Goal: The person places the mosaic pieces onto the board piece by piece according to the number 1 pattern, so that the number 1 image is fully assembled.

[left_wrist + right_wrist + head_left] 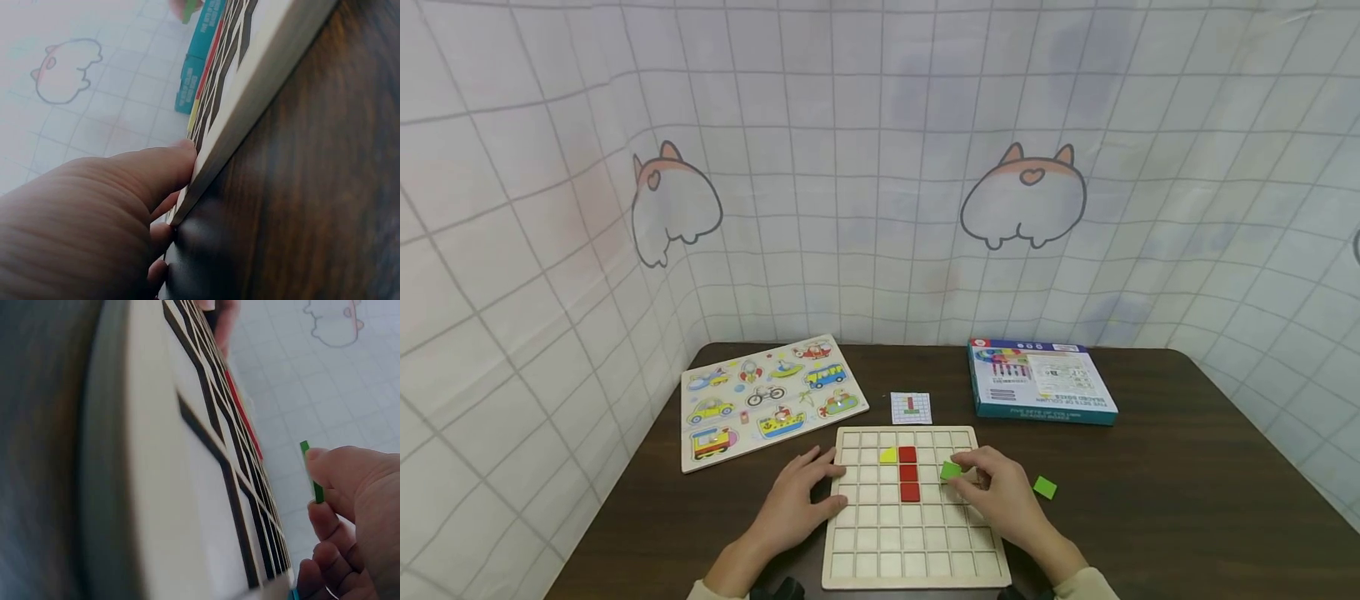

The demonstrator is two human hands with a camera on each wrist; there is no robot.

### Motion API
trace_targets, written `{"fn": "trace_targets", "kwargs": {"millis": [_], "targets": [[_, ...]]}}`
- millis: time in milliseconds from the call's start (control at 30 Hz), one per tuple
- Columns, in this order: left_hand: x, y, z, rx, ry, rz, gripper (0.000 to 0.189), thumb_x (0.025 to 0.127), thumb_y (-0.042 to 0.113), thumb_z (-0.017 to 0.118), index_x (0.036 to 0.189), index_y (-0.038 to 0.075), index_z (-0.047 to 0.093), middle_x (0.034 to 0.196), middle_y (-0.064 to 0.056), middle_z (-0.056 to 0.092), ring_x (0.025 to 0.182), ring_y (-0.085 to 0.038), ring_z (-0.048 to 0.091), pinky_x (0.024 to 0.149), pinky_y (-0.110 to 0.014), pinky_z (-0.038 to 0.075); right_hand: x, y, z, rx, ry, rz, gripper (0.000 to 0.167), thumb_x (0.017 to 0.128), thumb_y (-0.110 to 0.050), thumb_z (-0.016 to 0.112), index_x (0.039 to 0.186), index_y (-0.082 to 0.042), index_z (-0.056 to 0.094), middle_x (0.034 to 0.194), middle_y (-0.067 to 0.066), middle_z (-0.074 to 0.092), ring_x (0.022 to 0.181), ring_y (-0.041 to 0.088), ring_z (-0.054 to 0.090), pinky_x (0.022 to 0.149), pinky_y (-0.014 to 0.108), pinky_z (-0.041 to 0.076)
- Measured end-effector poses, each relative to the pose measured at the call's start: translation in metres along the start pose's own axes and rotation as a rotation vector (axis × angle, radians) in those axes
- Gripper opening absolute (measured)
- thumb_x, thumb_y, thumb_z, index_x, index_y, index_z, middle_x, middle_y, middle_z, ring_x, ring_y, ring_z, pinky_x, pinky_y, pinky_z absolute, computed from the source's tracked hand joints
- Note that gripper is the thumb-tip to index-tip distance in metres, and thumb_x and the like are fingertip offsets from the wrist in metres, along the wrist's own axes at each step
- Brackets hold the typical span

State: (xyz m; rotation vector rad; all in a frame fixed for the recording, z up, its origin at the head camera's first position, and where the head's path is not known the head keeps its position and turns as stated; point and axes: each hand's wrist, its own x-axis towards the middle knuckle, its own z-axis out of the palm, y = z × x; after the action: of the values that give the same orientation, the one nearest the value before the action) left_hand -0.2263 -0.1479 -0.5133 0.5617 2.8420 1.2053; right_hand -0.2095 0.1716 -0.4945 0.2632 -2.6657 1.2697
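My right hand [1000,492] pinches a green square tile [951,471] between thumb and fingers, over the right part of the wooden grid board [917,582]. In the right wrist view the green tile [315,481] is seen edge-on, raised above the grid. Against the board's left edge rests my left hand [793,504], its thumb [169,164] on the rim and the other fingers along the side. Several red square tiles [909,472] form a column on the board. A yellow tile [888,455] with a slanted corner lies just left of the top one.
Another green tile [1045,487] lies on the dark table right of the board. Behind the board is a small pattern card [911,408] with a red and green figure. A vehicle picture puzzle [775,396] lies back left, a flat teal box [1041,382] back right.
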Motion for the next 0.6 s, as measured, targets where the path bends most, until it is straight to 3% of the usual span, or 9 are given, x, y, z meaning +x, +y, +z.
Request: {"fn": "trace_targets", "kwargs": {"millis": [100, 367, 600], "targets": [[0.000, -0.001, 0.001, 0.001, 0.003, 0.007, 0.036, 0.088, 0.030, 0.073, 0.122, 0.018, 0.068, 0.150, -0.006, 0.045, 0.144, -0.033, 0.028, 0.116, -0.063, 0.019, -0.002, -0.004, 0.004, -0.003, -0.020, -0.028, 0.023, 0.081, -0.015, 0.081, 0.102, -0.023, 0.075, 0.094, -0.013, 0.063, 0.074, 0.010, 0.052, 0.063, 0.021, 0.046], [-0.001, 0.000, 0.001, 0.014, 0.009, 0.013, 0.036, 0.087, 0.030, 0.074, 0.121, 0.018, 0.068, 0.149, -0.007, 0.046, 0.144, -0.033, 0.030, 0.116, -0.061, 0.019, -0.008, -0.011, 0.021, 0.017, -0.069, -0.172, 0.018, 0.081, -0.017, 0.081, 0.097, -0.020, 0.074, 0.091, -0.012, 0.063, 0.071, 0.011, 0.048, 0.059, 0.019, 0.041], [-0.001, 0.000, 0.000, 0.019, 0.014, 0.019, 0.037, 0.087, 0.029, 0.074, 0.121, 0.017, 0.068, 0.149, -0.008, 0.046, 0.143, -0.034, 0.030, 0.116, -0.063, 0.019, -0.012, -0.017, 0.036, 0.024, -0.103, -0.242, 0.019, 0.080, -0.017, 0.081, 0.096, -0.023, 0.074, 0.096, -0.016, 0.063, 0.084, 0.007, 0.059, 0.073, 0.022, 0.053]]}}
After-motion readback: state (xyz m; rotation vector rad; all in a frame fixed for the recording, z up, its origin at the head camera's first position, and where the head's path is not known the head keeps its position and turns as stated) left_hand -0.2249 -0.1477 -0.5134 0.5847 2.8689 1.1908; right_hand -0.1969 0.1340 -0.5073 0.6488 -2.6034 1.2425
